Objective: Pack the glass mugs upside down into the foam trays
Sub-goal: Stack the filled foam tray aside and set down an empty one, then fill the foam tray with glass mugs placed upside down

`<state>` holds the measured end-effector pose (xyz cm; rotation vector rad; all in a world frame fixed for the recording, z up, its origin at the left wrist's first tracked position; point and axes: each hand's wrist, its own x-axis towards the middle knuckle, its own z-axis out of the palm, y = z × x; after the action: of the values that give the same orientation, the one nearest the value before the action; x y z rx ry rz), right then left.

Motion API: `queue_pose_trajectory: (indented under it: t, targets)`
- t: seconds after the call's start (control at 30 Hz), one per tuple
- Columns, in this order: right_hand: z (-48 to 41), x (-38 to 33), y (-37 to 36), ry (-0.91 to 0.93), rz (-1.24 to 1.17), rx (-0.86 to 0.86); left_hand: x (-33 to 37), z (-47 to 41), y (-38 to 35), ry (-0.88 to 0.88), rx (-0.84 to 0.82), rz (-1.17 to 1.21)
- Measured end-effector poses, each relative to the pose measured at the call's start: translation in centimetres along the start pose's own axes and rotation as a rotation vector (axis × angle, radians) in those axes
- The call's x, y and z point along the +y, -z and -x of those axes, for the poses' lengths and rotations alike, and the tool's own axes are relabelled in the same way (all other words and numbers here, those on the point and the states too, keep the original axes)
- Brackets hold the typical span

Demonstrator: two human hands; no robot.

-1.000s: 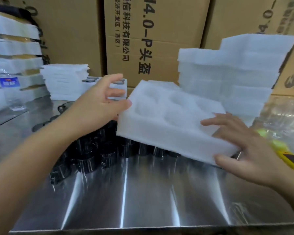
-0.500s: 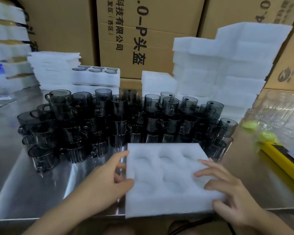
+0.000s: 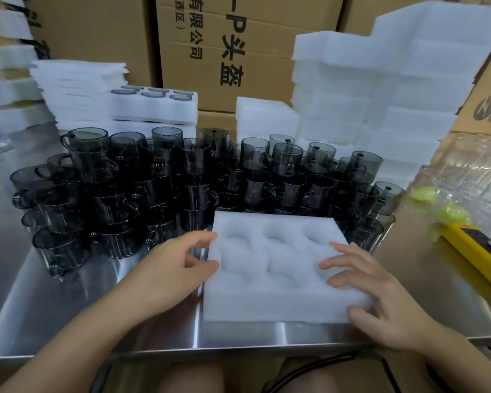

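Now the foam tray (image 3: pixel 281 268) lay flat on the desk (image 3: pixel 68 307), close to its front edge, with its pockets facing up. One second before, it had been held tilted in the air above the glass mugs (image 3: pixel 199 177). Every visible pocket was empty. The left hand (image 3: pixel 176 276) touched the tray's left edge with thumb and forefinger, its grip loose and closed on nothing. The right hand (image 3: pixel 380 302) rested with spread fingers on the tray's right side, thumb at the front corner, likewise clamping nothing. The mugs stood stacked just behind the tray. Tray placement appeared complete; loading a first inverted mug would likely follow.
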<state>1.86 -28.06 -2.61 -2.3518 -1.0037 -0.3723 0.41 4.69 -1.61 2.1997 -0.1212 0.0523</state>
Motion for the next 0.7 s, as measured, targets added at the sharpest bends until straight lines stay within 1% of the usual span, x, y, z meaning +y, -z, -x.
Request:
queue_pose_trajectory:
  t: [0.07,0.1,0.17,0.23,0.3,0.37,0.43,0.47,0.53,0.6,0.7]
  targets:
    - [-0.2,-0.2,0.5,-0.012,-0.066,-0.007,0.0,0.0,0.0,-0.034,0.047,-0.044]
    - [-0.4,-0.3,0.8,-0.035,-0.128,0.019,0.1,-0.1,0.0,-0.074,0.1,-0.076]
    - [-1.5,-0.7,1.5,-0.071,-0.212,0.128,1.0,-0.4,0.2,-0.162,0.242,-0.153]
    - [-3.4,-1.1,2.0,-0.097,-0.209,0.198,2.7,-1.1,0.4,-0.257,0.314,-0.269]
    - [-6.3,-1.7,1.9,-0.117,-0.173,0.141,4.6,-2.3,0.3,-0.391,0.249,-0.407]
    - [-9.2,-2.0,1.3,-0.125,-0.151,0.052,6.1,-4.3,-0.4,-0.487,0.066,-0.495]
    - [-11.3,-2.0,0.3,-0.137,-0.178,0.011,6.5,-6.6,-1.7,-0.502,-0.093,-0.573]
    - [-12.0,-1.8,-0.2,-0.159,-0.195,0.001,6.5,-7.6,-2.3,-0.48,-0.148,-0.585]
    - [-12.7,-1.4,-0.9,-0.205,-0.212,0.0,6.3,-8.9,-3.1,-0.427,-0.194,-0.527]
    - [-12.6,-0.8,-1.6,-0.218,-0.23,0.03,5.7,-9.4,-3.6,-0.407,-0.189,-0.423]
    - [-12.2,-0.3,-2.0,-0.227,-0.247,0.037,4.4,-9.7,-3.7,-0.354,-0.234,-0.169]
